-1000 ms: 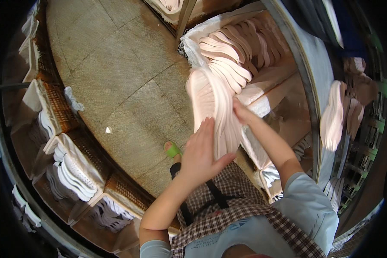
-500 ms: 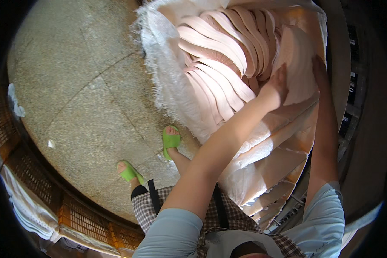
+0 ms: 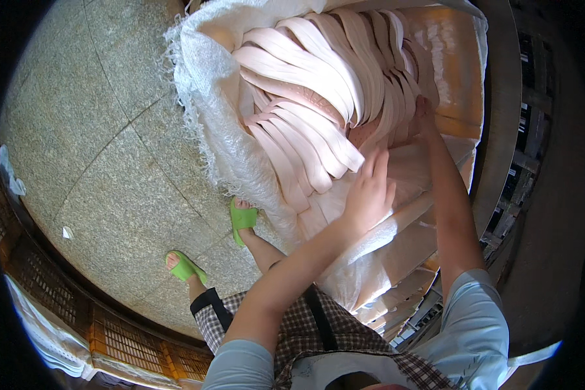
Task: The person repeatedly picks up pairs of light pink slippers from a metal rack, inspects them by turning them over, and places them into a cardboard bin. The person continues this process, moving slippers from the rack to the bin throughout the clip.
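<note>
Rows of pale pink, curved flat pieces that look like insoles point(image 3: 305, 71) lie overlapping in a big white woven sack point(image 3: 208, 84). My left hand point(image 3: 368, 192) is over the near side of the sack, its fingers stretched out and nothing held. It is just beside the near ends of the insoles. My right hand point(image 3: 424, 117) rests against the right end of the packed rows, fingers partly foreshortened and laid along the pieces. Dotted holes show on some of the pieces between the rows.
A cardboard wall point(image 3: 458, 84) lines the sack's right side. Dark racking point(image 3: 526, 136) stands beyond it. Rattan-like panelled furniture point(image 3: 127, 335) runs along the lower left, with pale blue-white sheets near it. My green slippers point(image 3: 244, 221) are on the stone-tiled floor point(image 3: 110, 149).
The stack of insoles that was between my hands at the right is now down against the rows. My left hand has come off it toward me; my right hand has shifted left.
</note>
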Demonstrator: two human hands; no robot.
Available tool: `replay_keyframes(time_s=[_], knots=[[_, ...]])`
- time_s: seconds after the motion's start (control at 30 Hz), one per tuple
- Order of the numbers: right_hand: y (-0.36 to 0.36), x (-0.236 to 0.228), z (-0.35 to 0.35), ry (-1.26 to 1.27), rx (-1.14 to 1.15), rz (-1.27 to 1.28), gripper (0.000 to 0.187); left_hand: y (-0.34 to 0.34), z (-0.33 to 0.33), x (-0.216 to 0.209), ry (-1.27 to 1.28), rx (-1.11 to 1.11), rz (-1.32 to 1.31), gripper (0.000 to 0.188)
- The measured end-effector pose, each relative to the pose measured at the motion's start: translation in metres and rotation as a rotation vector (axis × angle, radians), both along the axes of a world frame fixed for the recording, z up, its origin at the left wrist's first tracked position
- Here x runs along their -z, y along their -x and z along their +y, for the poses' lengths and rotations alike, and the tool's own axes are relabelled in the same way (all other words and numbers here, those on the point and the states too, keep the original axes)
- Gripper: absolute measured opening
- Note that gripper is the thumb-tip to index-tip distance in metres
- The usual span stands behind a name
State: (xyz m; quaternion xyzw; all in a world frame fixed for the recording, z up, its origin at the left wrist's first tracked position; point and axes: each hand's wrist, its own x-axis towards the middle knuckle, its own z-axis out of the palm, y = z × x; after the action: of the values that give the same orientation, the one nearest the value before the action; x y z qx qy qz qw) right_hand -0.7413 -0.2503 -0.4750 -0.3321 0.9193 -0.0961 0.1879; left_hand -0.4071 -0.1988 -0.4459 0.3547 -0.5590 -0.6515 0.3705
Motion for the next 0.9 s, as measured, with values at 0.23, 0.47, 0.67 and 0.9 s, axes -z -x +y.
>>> replay_keyframes(time_s=[0.23, 0.47, 0.67, 0.9], knots=[[-0.072, 0.0, -0.036, 0.013, -0.183, 0.444, 0.066, -0.161, 0.047, -0.036, -0.097, 0.051, -0.172, 0.044], [-0.261, -0.077, -0.017, 0.788, 0.09, 0.181, 0.037, -0.312, 0.084, -0.093, -0.258, 0.032, -0.325, 0.046], [-0.506, -0.229, 0.119, 0.133, -0.966, -0.745, 0.019, -0.421, 0.092, -0.162, -0.291, 0.016, -0.391, 0.043], [-0.463, -0.455, 0.196, 0.771, -0.523, -0.519, 0.021, -0.467, 0.081, -0.219, -0.289, 0.159, -0.477, 0.032]])
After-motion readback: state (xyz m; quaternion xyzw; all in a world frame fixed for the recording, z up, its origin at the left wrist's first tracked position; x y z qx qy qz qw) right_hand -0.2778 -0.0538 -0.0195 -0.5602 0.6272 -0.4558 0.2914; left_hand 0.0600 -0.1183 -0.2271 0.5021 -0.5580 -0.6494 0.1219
